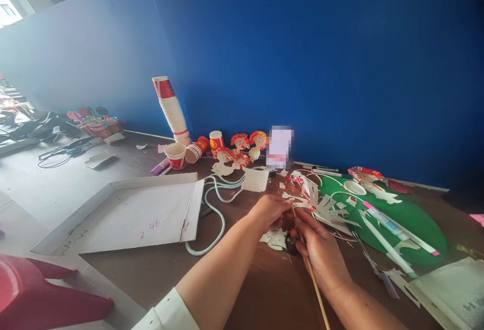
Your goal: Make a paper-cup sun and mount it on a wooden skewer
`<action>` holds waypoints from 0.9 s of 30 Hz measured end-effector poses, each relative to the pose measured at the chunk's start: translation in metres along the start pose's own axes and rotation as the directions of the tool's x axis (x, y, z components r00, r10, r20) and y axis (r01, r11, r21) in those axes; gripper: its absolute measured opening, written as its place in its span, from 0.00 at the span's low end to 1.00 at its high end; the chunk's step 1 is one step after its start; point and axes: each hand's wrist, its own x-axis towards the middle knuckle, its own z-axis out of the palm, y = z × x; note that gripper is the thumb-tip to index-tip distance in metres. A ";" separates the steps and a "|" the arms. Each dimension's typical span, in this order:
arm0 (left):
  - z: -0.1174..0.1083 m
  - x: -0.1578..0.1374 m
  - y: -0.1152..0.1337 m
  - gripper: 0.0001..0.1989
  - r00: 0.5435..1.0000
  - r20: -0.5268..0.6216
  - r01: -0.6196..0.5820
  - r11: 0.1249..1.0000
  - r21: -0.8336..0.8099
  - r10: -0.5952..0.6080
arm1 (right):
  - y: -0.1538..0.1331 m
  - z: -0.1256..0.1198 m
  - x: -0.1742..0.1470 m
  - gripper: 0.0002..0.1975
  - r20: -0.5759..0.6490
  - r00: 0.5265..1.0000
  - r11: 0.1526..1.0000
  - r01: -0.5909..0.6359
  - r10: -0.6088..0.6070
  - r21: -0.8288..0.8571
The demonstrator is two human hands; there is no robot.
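My left hand point(270, 211) is closed in a pinch at a pale paper strip point(301, 205), close to the top of a thin wooden stick point(318, 292). My right hand point(317, 244) has its fingers wrapped round that stick, which slants down toward me. A black loop point(290, 243), perhaps a scissor handle, shows by the right fingers; I cannot tell whether they hold it. Beneath the hands lies a white paper cutout point(274, 239) with red marks. Just beyond them is a paper cup cut into splayed strips point(328, 211).
A shallow white box lid point(124, 214) lies left, beside a coiled pale cable point(215, 239). Behind stand stacked paper cups point(174, 113) and red-fringed paper figures point(240, 143). Right are a green sheet point(423, 229), markers point(397, 226) and a notebook point(454, 289). A blue partition point(302, 57) rises behind.
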 end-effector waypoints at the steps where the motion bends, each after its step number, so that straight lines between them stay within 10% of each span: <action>1: 0.000 0.000 0.000 0.15 1.000 0.015 -0.004 1.000 0.015 0.004 | 0.000 0.000 0.000 0.24 0.006 1.000 1.000 0.010 -0.010 -0.007; 27: 0.005 -0.002 0.001 0.03 0.994 -0.098 -0.040 0.998 0.052 0.045 | -0.002 0.002 0.001 0.12 0.188 0.982 0.990 -0.052 0.026 0.132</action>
